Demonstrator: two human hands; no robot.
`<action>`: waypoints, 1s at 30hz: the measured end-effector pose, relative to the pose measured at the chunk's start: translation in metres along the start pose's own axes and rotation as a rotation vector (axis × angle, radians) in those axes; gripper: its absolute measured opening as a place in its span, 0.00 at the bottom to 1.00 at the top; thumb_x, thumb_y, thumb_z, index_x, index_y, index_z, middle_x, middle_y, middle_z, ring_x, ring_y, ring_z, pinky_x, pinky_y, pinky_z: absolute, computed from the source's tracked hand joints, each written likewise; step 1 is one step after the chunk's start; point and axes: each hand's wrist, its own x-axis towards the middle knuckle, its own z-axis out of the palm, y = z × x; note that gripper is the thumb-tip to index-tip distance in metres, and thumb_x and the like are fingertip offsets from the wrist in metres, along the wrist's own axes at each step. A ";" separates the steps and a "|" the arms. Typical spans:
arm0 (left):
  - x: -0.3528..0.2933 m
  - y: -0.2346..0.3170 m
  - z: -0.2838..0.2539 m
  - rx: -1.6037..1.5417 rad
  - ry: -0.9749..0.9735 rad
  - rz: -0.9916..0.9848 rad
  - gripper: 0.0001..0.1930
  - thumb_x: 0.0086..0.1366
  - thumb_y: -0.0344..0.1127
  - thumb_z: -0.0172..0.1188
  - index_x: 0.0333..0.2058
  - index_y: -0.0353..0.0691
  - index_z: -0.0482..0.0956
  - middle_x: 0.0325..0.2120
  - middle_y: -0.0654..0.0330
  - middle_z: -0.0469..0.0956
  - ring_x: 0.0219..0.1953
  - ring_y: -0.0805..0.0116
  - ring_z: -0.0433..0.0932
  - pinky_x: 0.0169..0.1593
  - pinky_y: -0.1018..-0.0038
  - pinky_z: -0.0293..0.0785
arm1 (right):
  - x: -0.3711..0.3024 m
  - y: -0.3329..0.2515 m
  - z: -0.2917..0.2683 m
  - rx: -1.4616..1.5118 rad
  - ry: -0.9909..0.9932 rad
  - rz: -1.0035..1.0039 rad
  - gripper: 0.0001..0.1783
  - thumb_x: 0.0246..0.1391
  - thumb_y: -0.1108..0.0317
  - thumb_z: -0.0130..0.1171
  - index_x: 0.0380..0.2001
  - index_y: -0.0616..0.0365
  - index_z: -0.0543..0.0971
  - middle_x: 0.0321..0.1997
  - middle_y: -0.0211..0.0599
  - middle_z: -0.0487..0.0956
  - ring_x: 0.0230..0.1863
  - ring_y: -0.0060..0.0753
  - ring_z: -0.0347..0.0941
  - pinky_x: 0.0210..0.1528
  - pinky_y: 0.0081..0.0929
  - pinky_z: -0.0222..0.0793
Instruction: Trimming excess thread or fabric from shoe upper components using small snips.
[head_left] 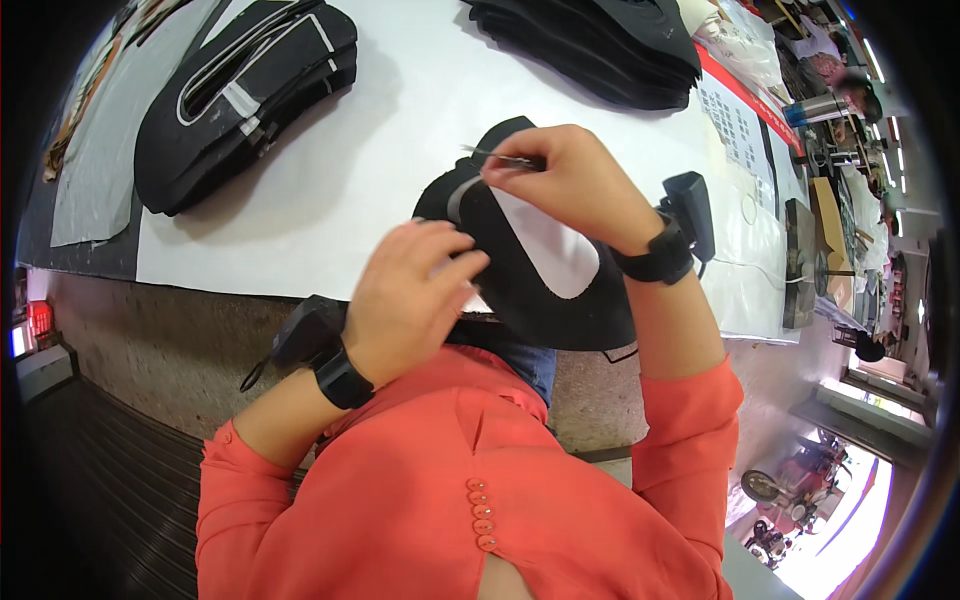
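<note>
A black shoe-upper piece (520,270) with a long rounded opening lies at the table's near edge in front of me. White shows through the opening. A short grey strip (459,200) sits across its left part. My right hand (560,180) is closed above the far end of the piece, pinching a small thin metal tool with pointed tips; its exact kind is partly hidden by my fingers. My left hand (415,290) is at the piece's left edge, fingers bent and apart, with nothing visible in them. Whether its fingertips touch the piece I cannot tell.
A stack of black shoe-upper pieces with white edging (245,100) lies at the far left. Another black stack (600,45) is at the far side. A white sheet (380,130) covers the table (220,320). Plastic bags (740,45) lie at the far right.
</note>
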 end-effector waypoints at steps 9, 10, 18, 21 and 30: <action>-0.011 0.001 -0.002 0.173 0.002 -0.121 0.24 0.57 0.34 0.70 0.54 0.43 0.82 0.55 0.53 0.74 0.62 0.45 0.68 0.62 0.53 0.68 | -0.003 0.014 -0.012 -0.184 -0.126 0.161 0.14 0.56 0.64 0.64 0.36 0.67 0.84 0.31 0.41 0.85 0.33 0.26 0.78 0.41 0.25 0.74; -0.013 0.001 0.001 0.176 0.009 -0.103 0.24 0.56 0.34 0.71 0.53 0.43 0.82 0.55 0.54 0.74 0.62 0.45 0.68 0.62 0.53 0.68 | -0.003 0.015 -0.013 -0.183 -0.127 0.160 0.14 0.56 0.64 0.64 0.36 0.67 0.84 0.31 0.41 0.85 0.33 0.26 0.78 0.41 0.25 0.74; -0.015 -0.004 0.004 0.184 0.029 -0.073 0.24 0.55 0.33 0.71 0.53 0.42 0.81 0.54 0.55 0.74 0.62 0.46 0.68 0.63 0.53 0.68 | -0.006 -0.006 -0.011 -0.234 -0.153 0.111 0.13 0.54 0.65 0.64 0.36 0.65 0.84 0.28 0.43 0.83 0.30 0.31 0.78 0.38 0.28 0.74; -0.016 -0.005 0.006 0.175 0.064 -0.078 0.24 0.56 0.33 0.71 0.52 0.38 0.78 0.55 0.54 0.74 0.62 0.45 0.69 0.63 0.52 0.68 | -0.006 -0.017 -0.004 -0.260 -0.189 0.144 0.13 0.48 0.64 0.63 0.32 0.62 0.86 0.28 0.47 0.84 0.31 0.47 0.81 0.38 0.34 0.76; -0.018 -0.007 0.007 0.144 0.094 -0.054 0.23 0.56 0.31 0.71 0.49 0.35 0.73 0.55 0.53 0.75 0.63 0.44 0.69 0.63 0.53 0.68 | -0.003 -0.020 0.005 -0.273 -0.241 0.093 0.09 0.50 0.68 0.63 0.31 0.64 0.84 0.22 0.39 0.81 0.22 0.28 0.74 0.29 0.26 0.70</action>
